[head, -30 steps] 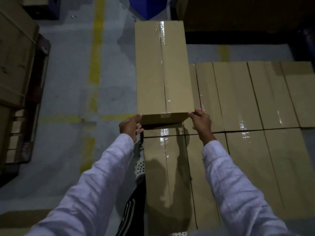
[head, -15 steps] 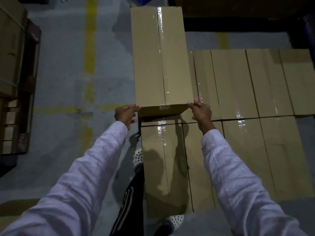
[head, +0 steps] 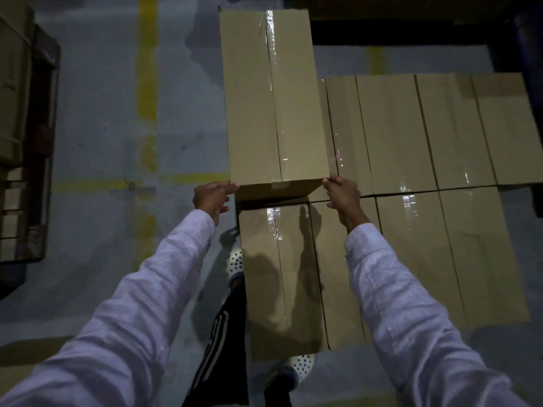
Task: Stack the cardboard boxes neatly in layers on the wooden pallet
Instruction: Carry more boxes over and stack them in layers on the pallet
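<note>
A long taped cardboard box point(head: 273, 98) lies lengthwise over the left side of a flat layer of cardboard boxes point(head: 411, 136), its far end reaching past that layer. My left hand point(head: 212, 198) grips its near left corner. At the near right corner my right hand point(head: 343, 195) pinches the box, thumb on the top edge. The near end sits just above the seam between the layer's far and near rows point(head: 279, 274). The pallet beneath the layer is hidden.
Another wooden pallet point(head: 41, 142) loaded with boxes stands at the far left. Yellow floor lines point(head: 147, 69) cross the grey concrete between the two. My legs and perforated white shoes point(head: 236, 261) stand against the layer's near left side. Dark racking lies beyond.
Both hands keep hold of the box's near corners. The box has barely shifted over the layer; my view has moved closer.
</note>
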`<state>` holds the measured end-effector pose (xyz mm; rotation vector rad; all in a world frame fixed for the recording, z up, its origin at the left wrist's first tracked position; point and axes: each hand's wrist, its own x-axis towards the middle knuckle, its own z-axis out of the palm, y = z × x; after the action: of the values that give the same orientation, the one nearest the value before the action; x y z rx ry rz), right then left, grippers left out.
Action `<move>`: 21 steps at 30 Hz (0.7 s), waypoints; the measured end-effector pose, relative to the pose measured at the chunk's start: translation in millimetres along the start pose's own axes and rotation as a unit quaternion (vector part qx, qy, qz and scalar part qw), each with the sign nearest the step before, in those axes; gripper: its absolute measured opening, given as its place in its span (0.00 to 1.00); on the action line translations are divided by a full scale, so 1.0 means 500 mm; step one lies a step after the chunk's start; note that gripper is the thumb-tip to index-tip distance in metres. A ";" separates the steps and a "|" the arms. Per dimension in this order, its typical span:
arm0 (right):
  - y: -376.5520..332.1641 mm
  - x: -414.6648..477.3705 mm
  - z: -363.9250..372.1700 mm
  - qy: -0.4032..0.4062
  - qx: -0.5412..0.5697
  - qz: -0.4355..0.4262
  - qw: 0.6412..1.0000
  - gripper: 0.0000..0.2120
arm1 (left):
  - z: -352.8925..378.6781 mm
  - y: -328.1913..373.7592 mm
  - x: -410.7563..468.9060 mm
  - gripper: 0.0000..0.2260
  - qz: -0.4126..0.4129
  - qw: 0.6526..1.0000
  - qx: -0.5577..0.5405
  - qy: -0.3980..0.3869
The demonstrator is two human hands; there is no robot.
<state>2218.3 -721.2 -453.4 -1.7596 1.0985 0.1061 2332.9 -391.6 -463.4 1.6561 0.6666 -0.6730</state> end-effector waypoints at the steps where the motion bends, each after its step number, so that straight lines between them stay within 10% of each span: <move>1: -0.005 -0.006 -0.002 0.003 0.000 -0.003 1.000 0.18 | 0.001 0.000 0.000 0.21 0.000 1.000 0.001 -0.001; 21: 0.006 -0.039 -0.006 0.012 0.012 0.017 1.000 0.19 | -0.004 -0.022 -0.013 0.23 0.000 1.000 0.014 -0.016</move>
<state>2203.7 -711.7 -443.9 -1.7250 1.1429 0.0927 2320.7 -388.3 -465.2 1.6673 0.6376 -0.7105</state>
